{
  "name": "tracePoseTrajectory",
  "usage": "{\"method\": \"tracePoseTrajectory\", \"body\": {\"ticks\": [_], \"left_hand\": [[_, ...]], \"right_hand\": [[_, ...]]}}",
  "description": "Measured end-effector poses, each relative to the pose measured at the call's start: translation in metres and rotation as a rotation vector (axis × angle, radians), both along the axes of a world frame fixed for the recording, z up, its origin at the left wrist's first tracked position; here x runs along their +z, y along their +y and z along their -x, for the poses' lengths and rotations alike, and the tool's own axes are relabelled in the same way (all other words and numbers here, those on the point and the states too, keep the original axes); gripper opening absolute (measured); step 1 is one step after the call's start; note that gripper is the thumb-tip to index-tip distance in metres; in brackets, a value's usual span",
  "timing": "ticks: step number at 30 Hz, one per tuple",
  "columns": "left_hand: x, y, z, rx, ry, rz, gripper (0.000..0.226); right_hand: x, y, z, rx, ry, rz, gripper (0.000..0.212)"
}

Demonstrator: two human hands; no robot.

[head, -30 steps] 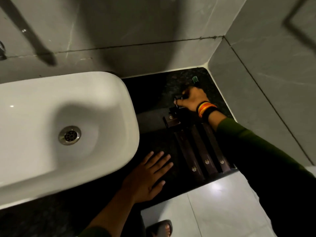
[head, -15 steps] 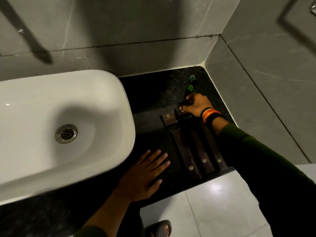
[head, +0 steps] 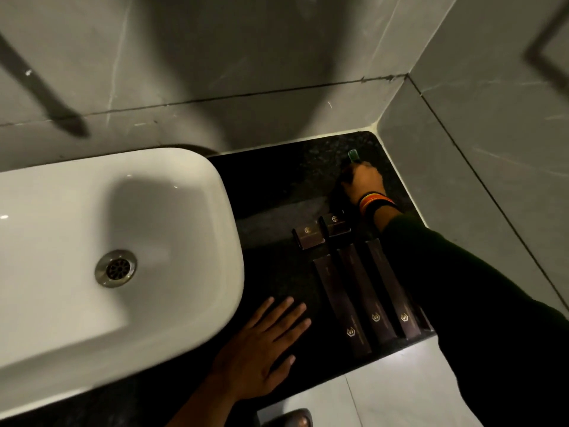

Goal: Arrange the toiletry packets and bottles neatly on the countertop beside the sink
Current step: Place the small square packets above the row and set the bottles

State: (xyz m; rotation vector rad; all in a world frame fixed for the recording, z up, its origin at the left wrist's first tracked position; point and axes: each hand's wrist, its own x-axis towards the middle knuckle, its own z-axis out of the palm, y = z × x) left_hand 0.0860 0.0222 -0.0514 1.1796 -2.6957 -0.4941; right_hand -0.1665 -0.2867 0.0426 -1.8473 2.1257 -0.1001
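Three long dark brown toiletry packets (head: 345,306) lie side by side on the black countertop (head: 277,186) right of the sink. Two short brown packets (head: 308,237) sit just behind them. My right hand (head: 361,183) reaches to the back corner and is closed around a small dark bottle with a green cap (head: 353,155); only the cap shows above my fingers. A second bottle is not visible. My left hand (head: 261,349) rests flat, fingers spread, on the counter's front edge beside the sink.
A white basin (head: 107,257) with a metal drain fills the left. Grey tiled walls (head: 477,134) close off the back and right of the counter. Pale floor tiles and a sandal toe (head: 292,419) lie below the front edge.
My right hand moved back from the short packets toward the corner and closed over the green-capped bottles; two caps showed before, one now. My left hand stayed put.
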Motion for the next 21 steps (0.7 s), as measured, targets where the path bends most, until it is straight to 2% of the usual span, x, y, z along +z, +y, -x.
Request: {"method": "tracePoseTrajectory", "body": {"ticks": [3,7,10,14,21], "left_hand": [[0.001,0.000,0.001,-0.008,-0.008,0.000,0.076],[0.000,-0.001,0.000,-0.017,0.001,0.000,0.075],[0.000,0.000,0.000,-0.016,0.041,0.003,0.072],[0.000,0.001,-0.001,-0.018,0.055,0.027,0.066],[-0.002,0.001,-0.002,-0.015,0.049,0.033,0.066]], "right_hand": [[0.002,0.010,0.010,-0.055,-0.076,0.009,0.049],[0.015,0.034,0.035,-0.149,-0.208,0.024,0.034],[0.024,0.055,0.047,-0.095,-0.250,0.034,0.029],[0.026,0.079,0.052,0.046,-0.180,-0.016,0.025],[0.008,0.086,0.048,0.145,-0.067,-0.110,0.031]]}}
